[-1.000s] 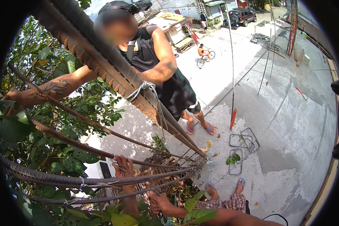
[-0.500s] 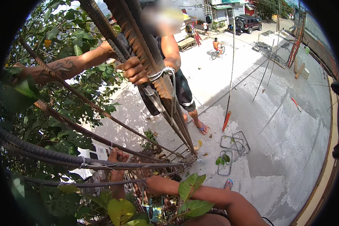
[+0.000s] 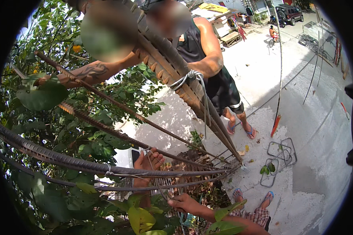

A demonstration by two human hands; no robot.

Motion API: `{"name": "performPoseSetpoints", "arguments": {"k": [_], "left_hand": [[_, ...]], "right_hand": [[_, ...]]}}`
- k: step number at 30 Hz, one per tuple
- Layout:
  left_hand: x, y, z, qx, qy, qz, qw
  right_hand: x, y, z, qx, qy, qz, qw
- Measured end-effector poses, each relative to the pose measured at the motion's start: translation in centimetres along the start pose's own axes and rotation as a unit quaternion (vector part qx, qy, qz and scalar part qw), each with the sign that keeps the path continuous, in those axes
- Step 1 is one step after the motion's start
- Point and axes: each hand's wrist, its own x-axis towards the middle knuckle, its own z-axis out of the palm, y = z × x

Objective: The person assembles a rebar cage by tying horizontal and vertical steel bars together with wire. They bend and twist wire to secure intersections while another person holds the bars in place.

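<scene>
My left hand [image 3: 150, 161] is raised palm up behind the lower rusty rebars, its fingers half-curled and apart. A thin tie wire [image 3: 156, 178] runs down from a tied rebar [image 3: 119, 139], across the palm. Its lower end is pinched by my right hand [image 3: 181, 202], which sits below the bent bars among leaves. Another bent rebar [image 3: 74, 164] passes in front of my left wrist, with a wire tie [image 3: 109, 170] around it. An upright rebar bundle [image 3: 176, 78], bound with wire loops [image 3: 192, 76], leans beyond my hands.
A co-worker in a black tank top [image 3: 192, 43] stands behind the bundle, one tattooed arm [image 3: 98, 72] stretched left. Leafy branches [image 3: 47, 188] crowd the left. Metal stirrups [image 3: 280, 152] and a red-ended rod [image 3: 275, 125] are on the concrete at right.
The view has shifted, moving the scene rightward. My left hand has opened from its closed grip by the rebar. My right hand has moved lower, and the wire in it now shows.
</scene>
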Motion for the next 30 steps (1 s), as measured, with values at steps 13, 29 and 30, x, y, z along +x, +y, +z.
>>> {"name": "performPoseSetpoints", "arguments": {"k": [13,29,30], "left_hand": [[2.0,-1.9,-2.7,-0.1,-0.164,-0.03,0.981],[2.6,-3.5,-2.4,0.213,0.077,0.114,0.967],[2.5,-3.7,-2.4,0.16,0.07,0.119,0.978]], "right_hand": [[-0.6,-1.0,2.7,0.142,0.043,0.007,0.989],[-1.2,4.6,-0.2,0.151,0.321,-0.071,0.932],[-0.7,5.0,0.0,0.16,0.303,-0.079,0.936]]}}
